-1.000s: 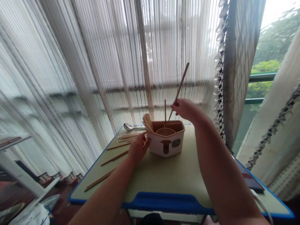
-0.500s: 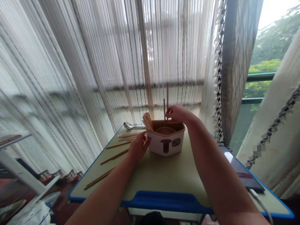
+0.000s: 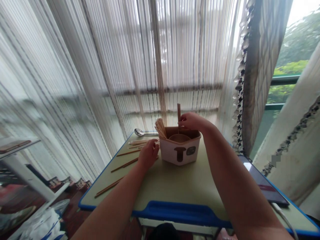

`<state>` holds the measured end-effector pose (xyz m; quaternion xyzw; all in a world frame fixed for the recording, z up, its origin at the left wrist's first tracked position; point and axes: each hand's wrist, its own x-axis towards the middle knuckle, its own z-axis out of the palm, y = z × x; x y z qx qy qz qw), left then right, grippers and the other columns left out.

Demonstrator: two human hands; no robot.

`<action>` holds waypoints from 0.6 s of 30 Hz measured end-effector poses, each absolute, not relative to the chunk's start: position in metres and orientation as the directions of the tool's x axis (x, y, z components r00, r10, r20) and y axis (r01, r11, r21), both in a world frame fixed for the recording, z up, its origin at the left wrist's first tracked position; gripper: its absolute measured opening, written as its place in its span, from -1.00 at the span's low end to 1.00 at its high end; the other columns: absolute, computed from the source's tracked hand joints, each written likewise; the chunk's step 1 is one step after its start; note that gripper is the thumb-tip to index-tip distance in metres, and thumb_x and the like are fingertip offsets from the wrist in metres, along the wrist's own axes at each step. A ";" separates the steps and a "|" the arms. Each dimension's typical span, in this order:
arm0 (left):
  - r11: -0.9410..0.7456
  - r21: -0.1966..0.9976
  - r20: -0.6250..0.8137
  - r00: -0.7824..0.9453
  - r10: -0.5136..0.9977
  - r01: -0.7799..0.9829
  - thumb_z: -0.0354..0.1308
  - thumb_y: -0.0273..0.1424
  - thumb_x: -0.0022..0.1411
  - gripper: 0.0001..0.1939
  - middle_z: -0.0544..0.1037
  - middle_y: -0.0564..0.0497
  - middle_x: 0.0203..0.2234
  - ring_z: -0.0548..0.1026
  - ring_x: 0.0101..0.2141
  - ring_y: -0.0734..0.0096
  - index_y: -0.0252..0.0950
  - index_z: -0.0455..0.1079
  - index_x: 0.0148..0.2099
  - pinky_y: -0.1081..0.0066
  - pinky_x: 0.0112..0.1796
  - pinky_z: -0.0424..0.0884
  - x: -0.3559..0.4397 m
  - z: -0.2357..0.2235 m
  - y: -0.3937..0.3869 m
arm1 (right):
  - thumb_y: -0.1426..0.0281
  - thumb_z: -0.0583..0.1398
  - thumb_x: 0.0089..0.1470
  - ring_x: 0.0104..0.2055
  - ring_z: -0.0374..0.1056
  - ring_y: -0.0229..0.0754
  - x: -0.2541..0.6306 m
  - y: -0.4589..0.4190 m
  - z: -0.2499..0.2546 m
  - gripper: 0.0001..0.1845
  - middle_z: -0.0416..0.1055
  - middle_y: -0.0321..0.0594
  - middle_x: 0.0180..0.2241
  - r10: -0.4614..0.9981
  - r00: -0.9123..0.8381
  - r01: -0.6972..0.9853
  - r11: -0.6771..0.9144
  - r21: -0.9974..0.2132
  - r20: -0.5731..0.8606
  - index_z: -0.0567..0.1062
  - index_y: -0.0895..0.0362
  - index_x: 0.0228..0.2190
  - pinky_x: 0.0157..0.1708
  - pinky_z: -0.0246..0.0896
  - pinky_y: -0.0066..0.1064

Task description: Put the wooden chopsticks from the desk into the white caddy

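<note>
My right hand (image 3: 189, 120) is closed round a pair of brown chopsticks (image 3: 179, 110), held upright with their lower ends inside the back of a white and brown utensil holder (image 3: 166, 154). A bundle of thin light wooden sticks (image 3: 160, 128) leans in the holder's left corner. Beside that left wall, my left hand (image 3: 149, 154) hovers with loosely bent fingers and nothing seen in them; whether it touches the holder I cannot tell. Several chopsticks (image 3: 124, 165) lie on the table to its left, partly behind the hand and forearm.
A slotted metal ladle (image 3: 139, 132) lies at the table's back left. On the right, a tablet (image 3: 263, 185) with a white cable (image 3: 281, 211) rests on the blue-edged table (image 3: 180, 186). Sheer curtains (image 3: 130, 66) hang behind. A white side table (image 3: 18, 146) stands at left.
The two chopsticks in my right hand have come together and sunk lower into the holder. My left hand has eased slightly away from the holder's side. The view has shifted a little.
</note>
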<state>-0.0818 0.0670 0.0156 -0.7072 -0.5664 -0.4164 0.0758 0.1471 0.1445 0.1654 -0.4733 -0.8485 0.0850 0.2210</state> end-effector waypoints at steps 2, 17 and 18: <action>-0.336 0.360 0.672 0.008 0.741 0.871 -0.09 -0.34 0.27 -0.73 0.44 0.01 -0.39 0.40 -0.42 0.43 -0.28 0.29 -0.04 0.40 -0.33 0.31 -0.082 0.015 0.068 | 0.35 0.17 0.01 -0.49 0.36 -0.31 0.146 0.145 0.163 -0.77 0.53 -0.17 -0.40 0.831 -0.470 0.748 0.554 -0.365 0.297 0.55 0.18 -0.30 -0.51 0.14 -0.52; 0.077 0.330 0.510 -0.246 0.824 0.941 -0.03 -0.38 0.20 -0.83 0.48 -0.09 -0.30 0.45 -0.29 0.30 -0.29 0.36 -0.21 0.37 -0.27 0.31 -0.091 0.015 0.074 | 0.37 0.22 0.00 -0.52 0.38 -0.29 0.149 0.141 0.165 -0.81 0.51 -0.16 -0.46 0.875 -0.432 0.689 0.477 -0.546 0.219 0.51 0.19 -0.31 -0.58 0.20 -0.53; 0.097 0.313 0.519 -0.255 0.816 0.945 0.00 -0.38 0.18 -0.81 0.47 -0.11 -0.26 0.44 -0.25 0.28 -0.30 0.36 -0.18 0.35 -0.25 0.31 -0.092 0.015 0.074 | 0.38 0.22 -0.01 -0.52 0.38 -0.29 0.150 0.141 0.165 -0.82 0.52 -0.16 -0.45 0.875 -0.434 0.688 0.476 -0.547 0.216 0.51 0.19 -0.31 -0.59 0.20 -0.53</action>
